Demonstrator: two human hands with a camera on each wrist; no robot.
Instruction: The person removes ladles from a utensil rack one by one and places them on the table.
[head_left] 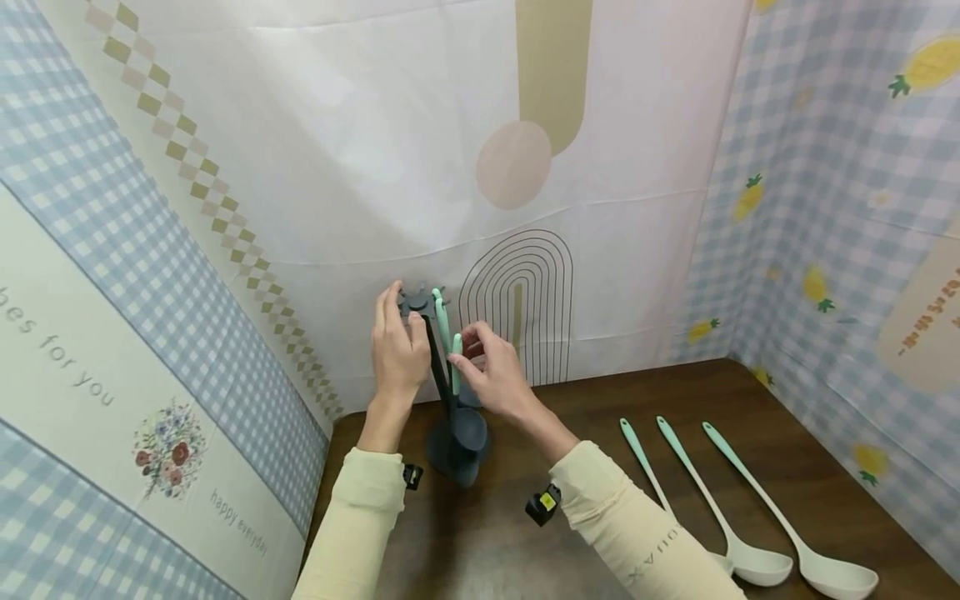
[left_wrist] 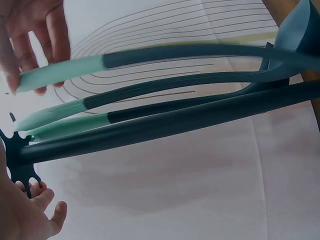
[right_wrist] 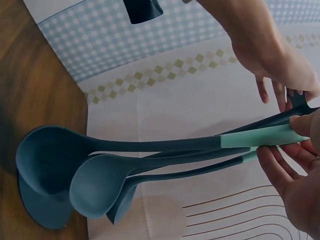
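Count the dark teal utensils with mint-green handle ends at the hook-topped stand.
3 visible: first utensil, held by the right hand; second utensil and third utensil, beside the stand's pole, tips at its hooked top. Others could be hidden.

The held ladle [right_wrist: 155, 146] was dark teal with a mint handle [right_wrist: 257, 136], the stand [left_wrist: 150, 132] plain dark teal. The table [head_left: 660, 392] was brown; the side wall [head_left: 60, 142] bore blue-and-white checks.

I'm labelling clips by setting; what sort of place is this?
Perhaps a tabletop set-up dressed like a kitchen corner: patterned sheets line the sides of a brown table, which bears dark utensils at a stand and pale ladles.
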